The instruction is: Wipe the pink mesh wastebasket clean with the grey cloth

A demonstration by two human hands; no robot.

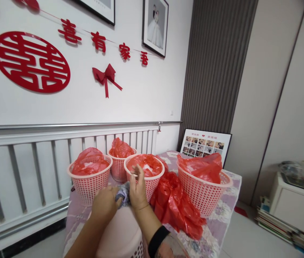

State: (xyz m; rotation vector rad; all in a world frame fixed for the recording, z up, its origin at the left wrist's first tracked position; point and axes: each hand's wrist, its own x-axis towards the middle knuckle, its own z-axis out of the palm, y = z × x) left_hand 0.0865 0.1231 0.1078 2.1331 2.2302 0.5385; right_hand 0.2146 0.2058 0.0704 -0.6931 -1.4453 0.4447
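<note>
My left hand (pixel 105 203) is closed on a bunched blue-grey cloth (pixel 123 193), just above an upturned pink plastic basket (pixel 119 229). Beside it, my right hand (pixel 138 188) is raised with its fingers upward, slightly curled and apart from the thumb. It is close to the cloth; whether it touches it I cannot tell. Behind that hand stands a pink basket (pixel 152 184) lined with a red plastic bag (pixel 153 166). The upturned basket's solid bottom faces up, and its lower part is cut off by the frame.
Similar bag-lined baskets stand at left (pixel 90 186), at the back (pixel 118 168) and at right (pixel 197 193). Crumpled red plastic bags (pixel 176 208) lie between them on the flowered tablecloth (pixel 216 233). A radiator (pixel 41 172) runs along the wall. A photo board (pixel 205 143) leans behind the table.
</note>
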